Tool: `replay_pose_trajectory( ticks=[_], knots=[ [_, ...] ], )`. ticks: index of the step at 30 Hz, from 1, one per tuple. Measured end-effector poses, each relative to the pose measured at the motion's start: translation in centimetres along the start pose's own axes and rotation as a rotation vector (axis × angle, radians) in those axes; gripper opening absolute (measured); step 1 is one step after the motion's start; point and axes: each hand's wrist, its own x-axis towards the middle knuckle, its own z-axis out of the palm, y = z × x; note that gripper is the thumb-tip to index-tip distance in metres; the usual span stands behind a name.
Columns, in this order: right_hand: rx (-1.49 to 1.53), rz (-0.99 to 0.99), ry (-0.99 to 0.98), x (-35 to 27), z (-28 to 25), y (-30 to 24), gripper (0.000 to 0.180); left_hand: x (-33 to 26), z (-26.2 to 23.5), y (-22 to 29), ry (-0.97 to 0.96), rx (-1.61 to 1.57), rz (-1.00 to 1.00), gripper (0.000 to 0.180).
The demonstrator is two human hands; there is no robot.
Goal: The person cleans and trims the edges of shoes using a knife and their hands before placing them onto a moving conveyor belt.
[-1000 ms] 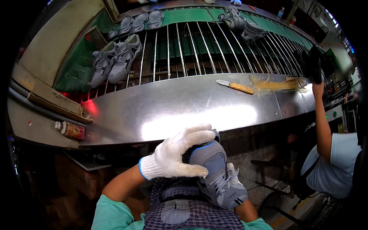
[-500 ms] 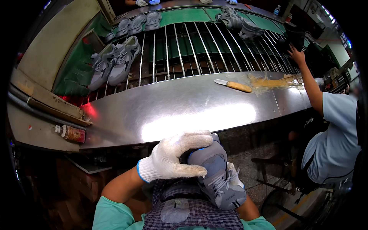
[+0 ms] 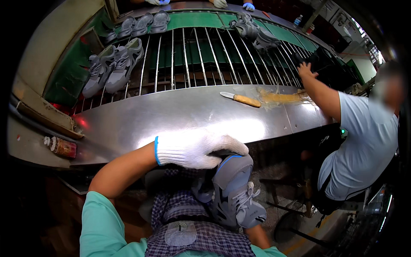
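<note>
A grey sneaker (image 3: pixel 233 188) with pale laces and a thin blue line along its toe edge is held in front of my lap, toe end away from me. My left hand (image 3: pixel 192 150), in a white knit glove with a blue cuff, curls over the toe end with fingertips and thumb against it. Below the sneaker my right forearm (image 3: pixel 257 236) shows; the shoe hides the right hand, which supports it from behind. A second grey shoe-like shape (image 3: pixel 202 188) shows beside it, partly covered.
A metal ledge (image 3: pixel 180 109) bears a wooden-handled knife (image 3: pixel 240 99) and brown tape (image 3: pixel 278 96). Beyond are rollers with a sneaker pair (image 3: pixel 122 66) and more shoes (image 3: pixel 246 28). A red can (image 3: pixel 61 147) stands left. A co-worker (image 3: pixel 359 137) sits right, arm stretched over the rollers.
My left hand has turned and lies more level over the toe end. The sneaker has tilted more upright. The whole view has shifted, moving the ledge and co-worker leftward.
</note>
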Motion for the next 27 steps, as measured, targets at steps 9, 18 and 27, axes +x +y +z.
replay_pose_trajectory(
  ticks=[9,18,27],
  knots=[
    [-0.051,-0.054,0.067,1.4,0.0,0.0,0.023,0.7,3.1,-0.4,0.154,-0.153,-0.240,0.060],
    [0.071,-0.037,0.148,1.3,-0.1,1.2,0.022,0.1,6.1,0.8,0.181,-0.037,-0.112,0.076],
    [-0.371,-0.279,0.237,-0.6,-1.1,-0.8,0.024,-1.5,8.7,-0.5,0.155,-0.094,-0.255,0.091]
  ],
)
